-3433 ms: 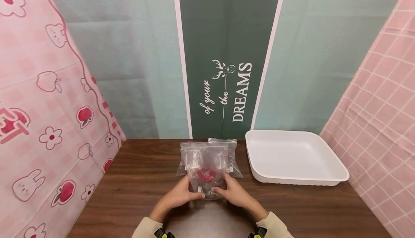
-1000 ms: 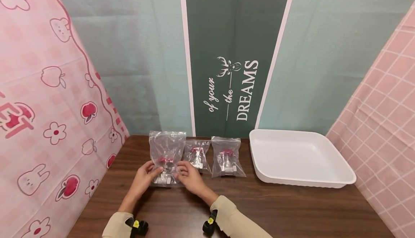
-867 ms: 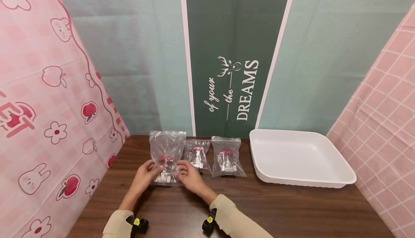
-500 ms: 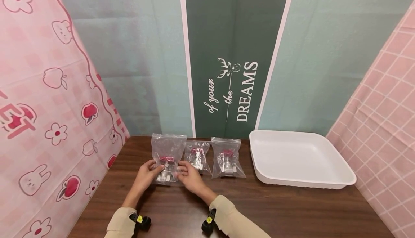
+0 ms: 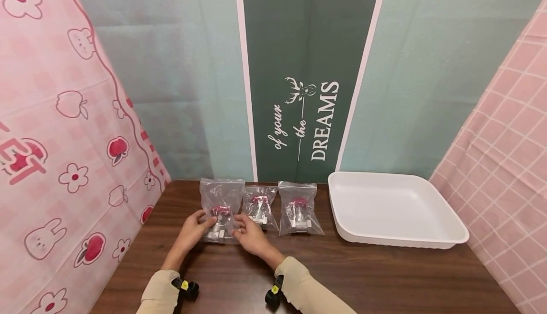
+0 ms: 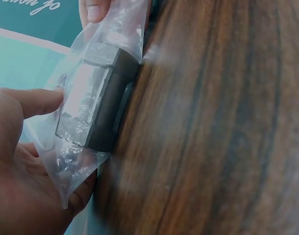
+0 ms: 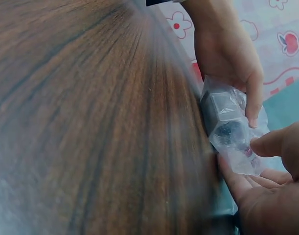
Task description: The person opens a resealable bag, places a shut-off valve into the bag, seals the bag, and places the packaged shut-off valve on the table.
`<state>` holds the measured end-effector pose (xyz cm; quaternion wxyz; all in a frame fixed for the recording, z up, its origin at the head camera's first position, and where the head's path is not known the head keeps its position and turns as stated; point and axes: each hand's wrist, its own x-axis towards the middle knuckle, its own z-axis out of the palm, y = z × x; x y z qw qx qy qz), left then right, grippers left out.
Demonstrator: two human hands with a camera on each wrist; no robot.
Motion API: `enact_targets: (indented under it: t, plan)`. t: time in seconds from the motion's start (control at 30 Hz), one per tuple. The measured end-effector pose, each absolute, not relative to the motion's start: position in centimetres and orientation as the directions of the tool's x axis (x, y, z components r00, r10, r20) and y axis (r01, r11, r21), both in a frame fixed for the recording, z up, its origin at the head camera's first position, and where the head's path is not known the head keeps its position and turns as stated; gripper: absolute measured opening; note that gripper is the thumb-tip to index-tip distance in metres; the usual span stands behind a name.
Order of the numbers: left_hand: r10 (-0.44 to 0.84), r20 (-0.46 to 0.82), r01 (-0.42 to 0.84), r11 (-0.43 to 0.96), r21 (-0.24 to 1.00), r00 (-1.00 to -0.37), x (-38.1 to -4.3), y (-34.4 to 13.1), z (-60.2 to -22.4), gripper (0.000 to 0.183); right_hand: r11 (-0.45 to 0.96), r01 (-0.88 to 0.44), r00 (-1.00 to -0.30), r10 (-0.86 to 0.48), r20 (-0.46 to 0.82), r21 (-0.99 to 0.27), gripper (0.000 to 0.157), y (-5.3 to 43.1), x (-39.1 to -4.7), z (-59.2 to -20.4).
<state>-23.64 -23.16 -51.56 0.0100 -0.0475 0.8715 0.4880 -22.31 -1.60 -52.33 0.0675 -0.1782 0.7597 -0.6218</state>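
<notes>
A gate valve with a red handwheel stands in a clear zip bag [image 5: 221, 209] at the left of a row of bagged valves. My left hand [image 5: 193, 231] grips its left side, thumb across the front. On the bag's right side my right hand [image 5: 253, 237] pinches the plastic between thumb and fingers. In the left wrist view, the valve's grey hexagonal body [image 6: 90, 100] lies close to the wooden surface. A threaded opening [image 7: 227, 133] shows through the plastic in the right wrist view. The fingers behind the bag are partly hidden.
Two similar bagged valves, the middle one [image 5: 259, 207] and the right one [image 5: 300, 212], stand to the right along the back of the brown wooden table [image 5: 376, 276]. A white tray [image 5: 395, 242] stands at the back right. Patterned cloths hang behind and at both sides.
Since the oldest frame, both hands have carried the bagged valve from the middle to the left of the row. Over the last second the bag's top has sunk slightly, both hands staying on it.
</notes>
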Motion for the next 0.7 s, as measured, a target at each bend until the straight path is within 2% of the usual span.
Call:
enact_targets:
  t: [0.27,0.43,0.7]
  plan:
    - [-0.067,-0.035,-0.069,0.606,0.793,-0.997,-23.4,-23.2,-51.2,0.061,0.249,-0.232,-0.923,-0.360,0.133,-0.940,0.045,-0.7,-22.0,-52.4]
    - [-0.067,-0.003,-0.046,0.645,0.763,-0.998,-23.0,-23.6,-50.7,0.065,0.301,-0.255,-0.914,-0.384,0.128,-0.919,0.038,0.8,-21.7,-51.9]
    - [-0.104,0.083,-0.005,0.653,0.757,-0.991,-22.2,-25.2,-49.7,0.046,0.321,-0.301,-0.885,-0.444,0.138,-0.898,0.025,5.1,-21.0,-51.0]
